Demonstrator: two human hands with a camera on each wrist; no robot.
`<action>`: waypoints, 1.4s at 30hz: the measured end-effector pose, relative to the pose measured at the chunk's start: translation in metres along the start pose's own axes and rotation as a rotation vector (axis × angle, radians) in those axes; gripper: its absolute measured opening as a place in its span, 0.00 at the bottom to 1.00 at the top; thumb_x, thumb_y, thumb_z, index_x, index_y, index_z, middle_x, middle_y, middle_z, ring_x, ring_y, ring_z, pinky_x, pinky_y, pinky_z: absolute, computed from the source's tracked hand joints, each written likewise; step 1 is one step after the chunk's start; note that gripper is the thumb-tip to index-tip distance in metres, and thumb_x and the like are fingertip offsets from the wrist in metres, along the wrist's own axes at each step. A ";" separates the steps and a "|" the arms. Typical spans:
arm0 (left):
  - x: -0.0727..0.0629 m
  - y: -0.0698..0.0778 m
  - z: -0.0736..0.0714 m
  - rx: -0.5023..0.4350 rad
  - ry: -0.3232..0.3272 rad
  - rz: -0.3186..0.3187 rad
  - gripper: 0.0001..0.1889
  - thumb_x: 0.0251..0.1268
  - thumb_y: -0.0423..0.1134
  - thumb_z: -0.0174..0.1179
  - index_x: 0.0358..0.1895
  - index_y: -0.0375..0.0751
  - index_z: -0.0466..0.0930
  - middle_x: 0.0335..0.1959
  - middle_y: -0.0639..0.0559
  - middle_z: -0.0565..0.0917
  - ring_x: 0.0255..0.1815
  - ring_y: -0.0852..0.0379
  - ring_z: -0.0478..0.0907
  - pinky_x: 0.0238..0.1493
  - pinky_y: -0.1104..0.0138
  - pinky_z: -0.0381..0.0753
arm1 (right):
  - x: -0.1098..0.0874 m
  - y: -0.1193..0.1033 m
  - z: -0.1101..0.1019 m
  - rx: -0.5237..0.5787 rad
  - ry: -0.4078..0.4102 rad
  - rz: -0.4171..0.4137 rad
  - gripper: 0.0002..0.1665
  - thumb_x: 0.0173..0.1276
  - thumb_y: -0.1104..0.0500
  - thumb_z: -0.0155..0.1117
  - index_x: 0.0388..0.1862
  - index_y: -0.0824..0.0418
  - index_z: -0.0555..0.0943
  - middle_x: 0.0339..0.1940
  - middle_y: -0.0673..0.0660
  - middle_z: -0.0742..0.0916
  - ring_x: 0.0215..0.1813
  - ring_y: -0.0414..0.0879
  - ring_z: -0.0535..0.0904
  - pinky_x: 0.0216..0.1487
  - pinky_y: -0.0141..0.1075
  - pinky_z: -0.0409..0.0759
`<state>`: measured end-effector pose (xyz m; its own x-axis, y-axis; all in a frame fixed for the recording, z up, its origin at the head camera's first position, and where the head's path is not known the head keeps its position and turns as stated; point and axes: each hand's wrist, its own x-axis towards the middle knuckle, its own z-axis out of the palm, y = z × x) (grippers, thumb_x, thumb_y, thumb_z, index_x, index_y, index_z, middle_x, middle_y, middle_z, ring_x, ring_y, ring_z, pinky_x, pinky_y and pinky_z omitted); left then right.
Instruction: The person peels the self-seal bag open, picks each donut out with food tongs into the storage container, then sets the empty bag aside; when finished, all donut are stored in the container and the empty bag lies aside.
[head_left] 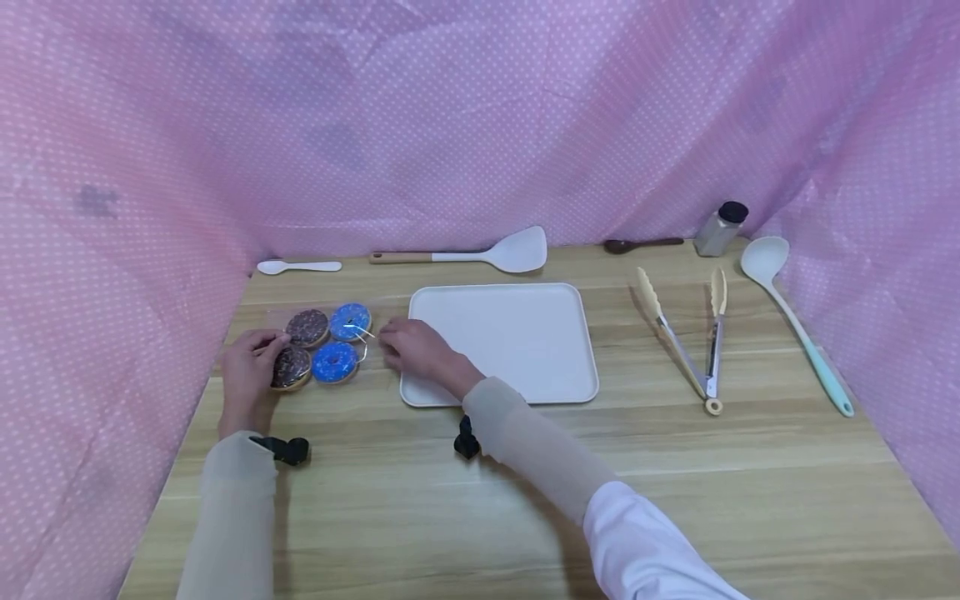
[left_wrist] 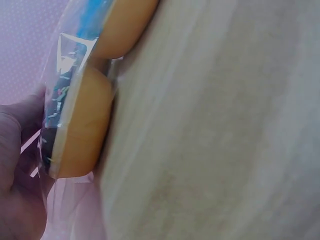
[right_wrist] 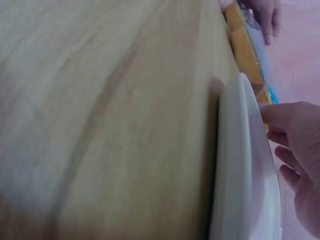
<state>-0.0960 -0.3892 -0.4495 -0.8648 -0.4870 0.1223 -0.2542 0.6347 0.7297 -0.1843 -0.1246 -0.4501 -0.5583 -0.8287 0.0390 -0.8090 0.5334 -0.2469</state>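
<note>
"Head view is showing what risk?"

"Left hand [head_left: 250,373] and right hand [head_left: 417,346] are pinching opposite sides of the clear doughnut bag [head_left: 321,345], which is lying on the table [head_left: 375,475] left of the tray [head_left: 517,350]; with uneven pulling, it could be splitting and doughnuts [head_left: 326,367] tumbling out"

Left wrist: blue doughnut [left_wrist: 129,25] is being cropped at eleven o'clock, left hand [left_wrist: 17,192] near nine. Right wrist: white tray [right_wrist: 240,170] is running off at five.
</note>
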 end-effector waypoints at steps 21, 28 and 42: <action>0.007 -0.003 -0.011 -0.181 -0.001 -0.084 0.19 0.65 0.45 0.62 0.48 0.30 0.81 0.29 0.80 0.75 0.38 0.77 0.73 0.42 0.86 0.70 | 0.000 -0.001 -0.002 -0.097 -0.160 -0.037 0.30 0.73 0.41 0.52 0.68 0.52 0.70 0.70 0.47 0.73 0.72 0.45 0.64 0.76 0.45 0.54; 0.007 -0.002 -0.014 -0.200 -0.040 -0.151 0.18 0.64 0.47 0.61 0.48 0.36 0.81 0.29 0.79 0.76 0.38 0.74 0.72 0.40 0.85 0.70 | 0.002 -0.003 0.001 -0.056 -0.019 -0.040 0.20 0.72 0.46 0.54 0.57 0.53 0.78 0.59 0.49 0.81 0.61 0.44 0.75 0.66 0.39 0.69; 0.006 0.001 -0.020 -0.096 -0.120 -0.150 0.25 0.67 0.54 0.56 0.54 0.35 0.78 0.36 0.73 0.78 0.43 0.73 0.70 0.47 0.79 0.68 | 0.013 -0.012 0.003 0.139 0.120 0.173 0.26 0.72 0.46 0.54 0.65 0.55 0.71 0.63 0.50 0.77 0.65 0.42 0.71 0.68 0.32 0.68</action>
<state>-0.0926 -0.4035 -0.4346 -0.8673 -0.4929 -0.0695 -0.3466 0.4977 0.7951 -0.1813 -0.1420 -0.4496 -0.7111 -0.6963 0.0973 -0.6708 0.6306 -0.3903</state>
